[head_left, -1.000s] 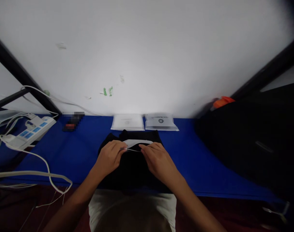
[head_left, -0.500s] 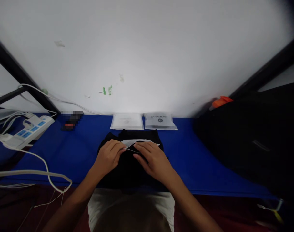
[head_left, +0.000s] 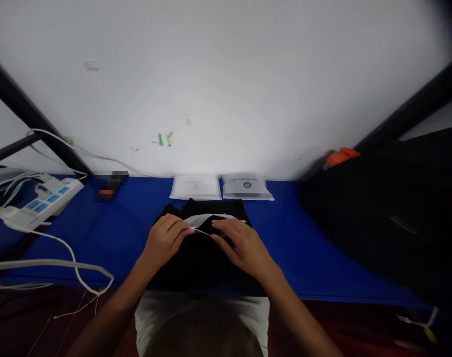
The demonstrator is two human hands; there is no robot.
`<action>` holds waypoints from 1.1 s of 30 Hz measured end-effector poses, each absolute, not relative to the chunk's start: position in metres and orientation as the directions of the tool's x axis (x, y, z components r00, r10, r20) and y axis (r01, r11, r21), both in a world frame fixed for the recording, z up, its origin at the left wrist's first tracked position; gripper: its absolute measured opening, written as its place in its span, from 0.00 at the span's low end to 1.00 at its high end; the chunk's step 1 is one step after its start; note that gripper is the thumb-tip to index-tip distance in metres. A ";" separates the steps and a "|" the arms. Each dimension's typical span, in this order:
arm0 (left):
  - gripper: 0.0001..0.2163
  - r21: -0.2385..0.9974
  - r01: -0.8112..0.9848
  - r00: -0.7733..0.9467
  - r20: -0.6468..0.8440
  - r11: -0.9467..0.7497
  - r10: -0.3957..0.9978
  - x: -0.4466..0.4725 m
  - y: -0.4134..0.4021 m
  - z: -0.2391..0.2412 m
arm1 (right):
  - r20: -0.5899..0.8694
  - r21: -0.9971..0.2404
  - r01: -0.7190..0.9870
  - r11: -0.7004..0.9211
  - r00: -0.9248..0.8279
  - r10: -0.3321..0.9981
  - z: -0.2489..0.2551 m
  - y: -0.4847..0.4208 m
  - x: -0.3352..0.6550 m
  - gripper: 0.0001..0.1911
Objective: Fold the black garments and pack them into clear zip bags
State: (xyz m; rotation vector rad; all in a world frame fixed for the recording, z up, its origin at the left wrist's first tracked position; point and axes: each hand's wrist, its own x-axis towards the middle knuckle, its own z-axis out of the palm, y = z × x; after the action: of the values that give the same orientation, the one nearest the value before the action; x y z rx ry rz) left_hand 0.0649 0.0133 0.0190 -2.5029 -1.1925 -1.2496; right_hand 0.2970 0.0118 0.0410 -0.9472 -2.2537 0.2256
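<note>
A black folded garment (head_left: 201,248) lies on the blue table cover (head_left: 117,233) right in front of me. A thin clear plastic bag (head_left: 211,218) sits at the garment's far edge, its mouth stretched between my hands. My left hand (head_left: 166,240) pinches the bag's near lip with thumb and fingers. My right hand (head_left: 242,245) rests on the garment with its fingertips closed on the bag's edge. Both forearms reach in from the bottom of the view.
Two sealed white packets (head_left: 196,187) (head_left: 247,186) lie against the wall behind the garment. A white power strip (head_left: 43,201) with trailing cables sits at the far left, a small dark object (head_left: 108,191) beside it. A large black mass (head_left: 389,218) fills the right side, an orange cap (head_left: 339,156) above it.
My right hand slid a little left toward my left hand and then back right; the bag's lip shifted slightly with it. My left hand has hardly moved.
</note>
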 end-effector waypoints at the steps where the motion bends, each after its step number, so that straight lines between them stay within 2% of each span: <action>1: 0.02 0.246 0.676 0.358 0.714 -0.695 0.602 0.065 0.013 0.019 | 0.488 -0.359 0.578 0.732 -0.552 0.676 0.041 0.011 0.296 0.14; 5: 0.02 0.262 0.632 0.391 0.705 -0.730 0.591 0.069 0.012 0.018 | 0.403 -0.312 0.496 0.810 -0.703 0.586 0.044 0.013 0.288 0.15; 9: 0.02 0.280 0.613 0.393 0.703 -0.739 0.593 0.071 0.008 0.018 | 0.567 -0.287 0.463 0.839 -0.624 0.538 0.045 0.015 0.286 0.09; 11: 0.04 0.304 0.588 0.394 0.702 -0.750 0.594 0.070 0.005 0.019 | 0.638 -0.213 0.496 0.842 -0.582 0.504 0.044 0.014 0.284 0.09; 15: 0.08 0.341 0.552 0.395 0.697 -0.761 0.599 0.069 0.001 0.019 | 0.659 -0.068 0.535 0.842 -0.610 0.441 0.037 0.015 0.271 0.07; 21: 0.06 0.365 0.569 0.332 0.718 -0.736 0.612 0.071 0.001 0.014 | 0.648 -0.031 0.571 0.820 -0.614 0.451 0.032 0.020 0.259 0.10; 27: 0.06 0.287 0.601 0.316 0.772 -0.746 0.551 0.067 0.005 0.022 | 0.678 -0.006 0.539 0.842 -0.617 0.399 0.039 0.029 0.278 0.08; 33: 0.05 0.274 0.673 0.208 0.821 -0.687 0.532 0.045 0.010 0.029 | 0.705 -0.023 0.664 0.747 -0.519 0.483 0.038 0.039 0.334 0.07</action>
State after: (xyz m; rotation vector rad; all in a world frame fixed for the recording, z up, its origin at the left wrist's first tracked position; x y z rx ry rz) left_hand 0.0452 0.0098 0.0293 -2.3269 -1.1705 -1.4861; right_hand 0.3341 0.0387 0.0382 -0.8575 -2.2229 -0.3243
